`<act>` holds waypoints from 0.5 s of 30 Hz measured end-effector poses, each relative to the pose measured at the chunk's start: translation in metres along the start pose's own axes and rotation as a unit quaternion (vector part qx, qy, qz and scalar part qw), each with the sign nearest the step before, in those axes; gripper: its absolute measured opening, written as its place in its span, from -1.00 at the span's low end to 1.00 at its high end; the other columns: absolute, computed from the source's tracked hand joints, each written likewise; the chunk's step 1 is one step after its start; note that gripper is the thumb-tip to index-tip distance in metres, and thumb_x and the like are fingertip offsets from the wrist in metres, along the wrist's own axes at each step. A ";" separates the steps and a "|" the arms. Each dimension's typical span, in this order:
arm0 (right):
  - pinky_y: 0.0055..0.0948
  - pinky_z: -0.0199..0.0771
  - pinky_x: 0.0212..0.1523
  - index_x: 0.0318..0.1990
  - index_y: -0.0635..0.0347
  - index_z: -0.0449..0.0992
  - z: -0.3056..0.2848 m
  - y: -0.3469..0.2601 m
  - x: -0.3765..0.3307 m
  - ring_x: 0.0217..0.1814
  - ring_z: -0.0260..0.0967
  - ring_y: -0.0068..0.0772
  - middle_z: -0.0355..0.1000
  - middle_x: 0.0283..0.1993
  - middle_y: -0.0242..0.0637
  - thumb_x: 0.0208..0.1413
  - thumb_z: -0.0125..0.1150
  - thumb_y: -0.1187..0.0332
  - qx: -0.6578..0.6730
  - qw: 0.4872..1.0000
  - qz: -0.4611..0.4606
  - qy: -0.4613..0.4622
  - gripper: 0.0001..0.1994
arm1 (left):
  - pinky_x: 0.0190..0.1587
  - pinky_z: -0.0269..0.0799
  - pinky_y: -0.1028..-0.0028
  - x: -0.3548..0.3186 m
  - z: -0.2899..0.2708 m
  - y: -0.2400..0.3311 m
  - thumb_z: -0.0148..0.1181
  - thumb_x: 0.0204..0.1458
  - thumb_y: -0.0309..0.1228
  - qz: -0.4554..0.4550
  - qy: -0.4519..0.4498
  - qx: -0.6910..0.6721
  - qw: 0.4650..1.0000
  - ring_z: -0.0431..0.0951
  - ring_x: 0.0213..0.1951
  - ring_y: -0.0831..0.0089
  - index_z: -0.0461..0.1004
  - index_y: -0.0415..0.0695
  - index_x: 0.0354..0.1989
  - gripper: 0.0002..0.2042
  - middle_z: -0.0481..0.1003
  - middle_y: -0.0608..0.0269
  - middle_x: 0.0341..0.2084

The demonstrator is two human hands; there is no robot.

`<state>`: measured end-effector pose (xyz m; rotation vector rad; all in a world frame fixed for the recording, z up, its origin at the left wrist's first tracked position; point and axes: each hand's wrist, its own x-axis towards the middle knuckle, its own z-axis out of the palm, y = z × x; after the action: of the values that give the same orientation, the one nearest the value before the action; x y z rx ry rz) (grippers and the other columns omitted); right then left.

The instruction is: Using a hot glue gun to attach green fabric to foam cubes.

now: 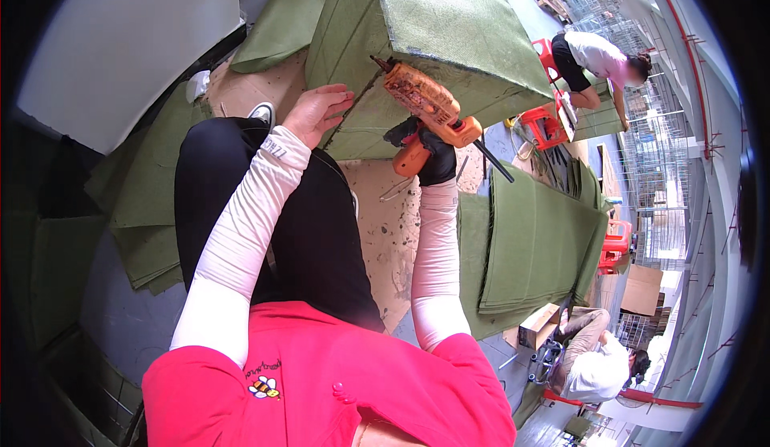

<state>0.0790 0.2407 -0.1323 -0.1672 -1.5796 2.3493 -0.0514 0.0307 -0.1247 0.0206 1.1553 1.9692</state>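
A large box of green woven sheet (pixel 457 14) stands in front of my knees, with dark lines along its edges. My left hand (pixel 319 113) is bare, with its fingers stretched out against the box's near left side, and it grips nothing. In a black glove, my right hand (pixel 437 157) is wrapped round the handle of an orange glue gun (pixel 425 98), whose body is stained dark. The gun's nozzle points up and left, close to a dark seam on the box. A dark glue stick (pixel 493 161) juts from its back end.
Stacked green sheets (pixel 541 238) lie to the right, and more green sheets (pixel 152 182) to the left. Stained cardboard (pixel 385 238) covers floor beneath the box. At far right, one person (pixel 597 58) bends over green sheet by red stools (pixel 545 126); another person (pixel 597 367) sits lower down.
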 end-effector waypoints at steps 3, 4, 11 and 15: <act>-0.30 0.41 -0.25 -0.11 0.34 0.32 -0.002 0.002 -0.001 -0.32 0.37 -0.20 0.36 -0.36 -0.18 -0.24 0.22 0.31 -0.007 1.000 -0.007 0.028 -0.52 | 0.07 0.13 0.39 0.000 0.001 0.000 0.03 0.07 -0.38 0.001 0.000 0.003 1.000 0.34 0.05 0.50 0.20 -0.14 0.13 -0.58 0.40 0.30 -0.03; -0.31 0.41 -0.25 -0.11 0.33 0.32 -0.004 0.003 -0.001 -0.32 0.37 -0.21 0.36 -0.36 -0.18 -0.24 0.22 0.31 -0.024 0.999 -0.011 0.044 -0.53 | 0.07 0.13 0.39 0.000 0.001 0.000 0.03 0.07 -0.38 0.001 -0.002 0.006 1.000 0.34 0.05 0.50 0.20 -0.14 0.13 -0.58 0.40 0.30 -0.03; -0.22 0.40 -0.19 -0.12 0.33 0.32 -0.014 0.011 0.003 -0.29 0.37 -0.16 0.37 -0.33 -0.15 -0.23 0.22 0.30 -0.005 0.999 -0.016 0.028 -0.53 | 0.07 0.12 0.39 -0.001 0.003 0.001 0.03 0.07 -0.38 -0.001 0.005 0.011 1.000 0.34 0.05 0.50 0.20 -0.14 0.13 -0.58 0.40 0.31 -0.02; -0.15 0.37 -0.07 -0.06 0.39 0.29 -0.012 0.011 0.003 -0.17 0.37 -0.06 0.39 -0.22 -0.02 -0.22 0.20 0.30 0.006 1.000 -0.009 -0.010 -0.48 | 0.07 0.09 0.36 -0.001 0.004 0.000 0.06 0.02 -0.40 0.005 0.017 -0.004 1.000 0.36 0.02 0.47 0.27 -0.16 0.07 -0.60 0.43 0.27 -0.07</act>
<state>0.0778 0.2487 -0.1467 -0.1266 -1.5705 2.3541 -0.0495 0.0327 -0.1218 -0.0118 1.1709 1.9897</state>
